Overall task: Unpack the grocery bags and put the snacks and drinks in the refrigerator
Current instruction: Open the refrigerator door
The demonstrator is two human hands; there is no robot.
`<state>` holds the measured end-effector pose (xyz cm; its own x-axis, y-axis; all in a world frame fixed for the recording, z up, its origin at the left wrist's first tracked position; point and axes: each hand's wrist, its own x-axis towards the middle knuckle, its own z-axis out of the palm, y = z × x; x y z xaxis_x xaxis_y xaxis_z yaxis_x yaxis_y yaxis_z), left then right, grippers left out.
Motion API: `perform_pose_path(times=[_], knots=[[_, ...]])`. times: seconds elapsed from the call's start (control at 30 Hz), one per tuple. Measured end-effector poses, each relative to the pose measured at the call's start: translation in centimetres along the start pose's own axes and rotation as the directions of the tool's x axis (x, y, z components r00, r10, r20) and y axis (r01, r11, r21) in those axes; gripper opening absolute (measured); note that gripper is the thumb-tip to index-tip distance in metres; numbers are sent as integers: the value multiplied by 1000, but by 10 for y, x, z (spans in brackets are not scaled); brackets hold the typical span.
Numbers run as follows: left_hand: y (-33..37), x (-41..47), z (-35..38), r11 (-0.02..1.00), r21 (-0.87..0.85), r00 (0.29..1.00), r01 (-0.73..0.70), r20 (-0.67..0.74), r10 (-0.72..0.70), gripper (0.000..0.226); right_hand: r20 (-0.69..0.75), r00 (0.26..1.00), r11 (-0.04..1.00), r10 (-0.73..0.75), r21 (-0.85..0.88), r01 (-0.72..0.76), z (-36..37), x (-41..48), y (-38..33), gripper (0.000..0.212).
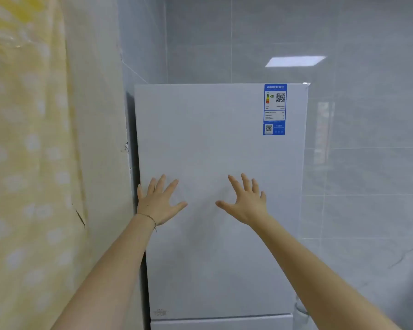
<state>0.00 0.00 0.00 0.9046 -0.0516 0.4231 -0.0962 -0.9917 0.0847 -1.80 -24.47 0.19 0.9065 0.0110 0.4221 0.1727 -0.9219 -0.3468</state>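
Observation:
A white refrigerator [219, 139] stands straight ahead with its upper door shut. A blue energy label [274, 109] sits at the door's top right corner. My left hand [159, 201] lies flat on the door near its left edge, fingers spread and straight; a thin bracelet circles that wrist. My right hand [244, 200] is spread flat against the middle of the door at the same height. Neither hand holds anything. No bags, snacks or drinks are in view.
A yellow curtain with white spots [26, 163] hangs close on the left, over a cream wall edge [105, 139]. Grey glossy wall tiles [367, 151] run behind and to the right of the refrigerator. The lower door's top edge [221, 323] shows at the bottom.

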Motion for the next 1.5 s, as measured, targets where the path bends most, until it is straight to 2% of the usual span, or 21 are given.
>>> perform_pose_path(times=[0.1, 0.2, 0.27, 0.33, 0.37, 0.47, 0.6, 0.67, 0.87, 1.13, 1.2, 1.3, 1.4, 1.5], knots=[[-8, -2, 11, 999, -30, 999, 12, -33, -13, 77, 4, 1000, 1000, -14, -18, 14, 11, -3, -5, 85], [-17, -5, 27, 973, -221, 989, 58, -119, -86, 79, -9, 1000, 1000, -28, 1, 28, 25, -4, -6, 85], [-21, -5, 39, 904, -420, 974, 81, -157, -160, 86, -24, 999, 999, -40, 5, 40, 33, -3, -7, 84], [-24, -3, 53, 786, -613, 961, 73, -168, -220, 92, -22, 998, 998, -52, 15, 53, 41, -4, -10, 84], [-25, -3, 58, 750, -658, 956, 65, -174, -236, 94, -24, 998, 998, -60, 13, 60, 44, -4, -12, 84], [-28, 2, 72, 727, -685, 938, 55, -215, -274, 97, -34, 997, 997, -72, -5, 72, 52, -5, -16, 84], [-37, 14, 80, 543, -836, 915, 82, -152, -374, 98, -48, 997, 998, -67, -22, 66, 55, -8, -18, 85], [-43, 19, 84, 516, -853, 924, 83, -129, -361, 95, -50, 997, 998, -55, -17, 55, 55, -11, -16, 85], [-52, 28, 91, 512, -857, 900, 52, -182, -397, 88, -45, 999, 1000, -21, 13, 21, 53, -24, -18, 85], [-55, 24, 93, 475, -879, 886, 38, -190, -424, 88, -28, 998, 996, -48, 69, 50, 53, -53, -41, 85], [-49, 14, 90, 474, -879, 864, 44, -205, -460, 88, -22, 998, 995, -61, 79, 62, 52, -59, -46, 85], [-35, -17, 81, 539, -838, 812, 82, -258, -524, 85, -19, 997, 989, -78, 121, 79, 48, -66, -55, 85], [-24, -51, 71, 565, -821, 778, 76, -306, -549, 76, -29, 994, 975, -107, 194, 111, 44, -78, -67, 85], [-14, -87, 61, 543, -840, 758, 26, -337, -558, 53, -60, 985, 951, -162, 258, 172, 37, -100, -78, 86]])
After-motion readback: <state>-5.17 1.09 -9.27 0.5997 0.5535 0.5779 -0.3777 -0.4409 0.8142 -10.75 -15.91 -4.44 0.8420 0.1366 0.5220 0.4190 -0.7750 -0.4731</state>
